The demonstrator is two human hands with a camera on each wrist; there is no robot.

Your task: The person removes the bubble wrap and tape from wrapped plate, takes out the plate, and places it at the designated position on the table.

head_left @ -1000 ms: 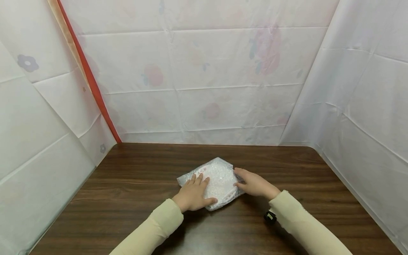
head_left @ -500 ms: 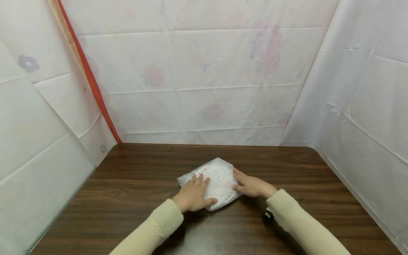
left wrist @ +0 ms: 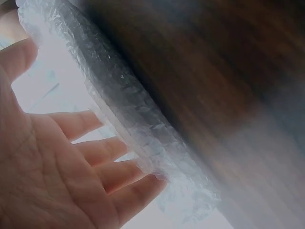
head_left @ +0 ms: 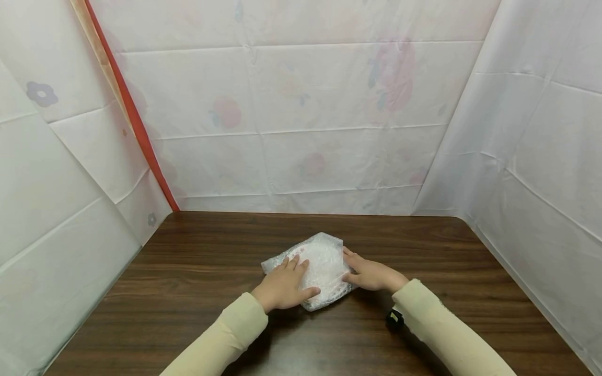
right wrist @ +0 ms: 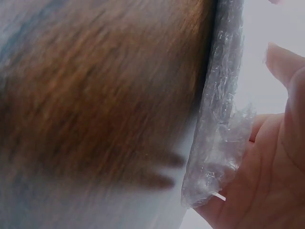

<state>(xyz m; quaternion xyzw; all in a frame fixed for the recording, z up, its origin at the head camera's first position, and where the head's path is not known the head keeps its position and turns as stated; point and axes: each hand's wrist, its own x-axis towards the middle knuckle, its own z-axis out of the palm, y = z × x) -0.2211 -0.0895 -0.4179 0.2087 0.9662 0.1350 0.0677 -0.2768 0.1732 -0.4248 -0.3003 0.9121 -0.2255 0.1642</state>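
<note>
A flat white object with pink marks, wrapped in clear bubble wrap (head_left: 324, 261), lies on the brown wooden table. In the head view, my left hand (head_left: 284, 286) rests on its near left part, fingers spread and thumb apart. The left wrist view shows the fingers (left wrist: 102, 150) extended over the wrap's rim. At the package's right edge is my right hand (head_left: 373, 274), its thumb reaching toward the top and its fingertips partly hidden by the wrap. In the right wrist view, a crinkled wrap edge (right wrist: 217, 138) stands before the fingers, with the thumb (right wrist: 283, 62) held apart.
The dark wooden table (head_left: 197, 292) extends around the package. White patterned sheets (head_left: 291, 115) hang behind and at both sides, with a red strip (head_left: 134, 115) at the left back corner. A small black device (head_left: 394, 319) sits by the right sleeve cuff.
My right hand has shifted slightly left against the package's right edge, where the wrap now covers more of its fingertips. My left hand and the package have hardly moved.
</note>
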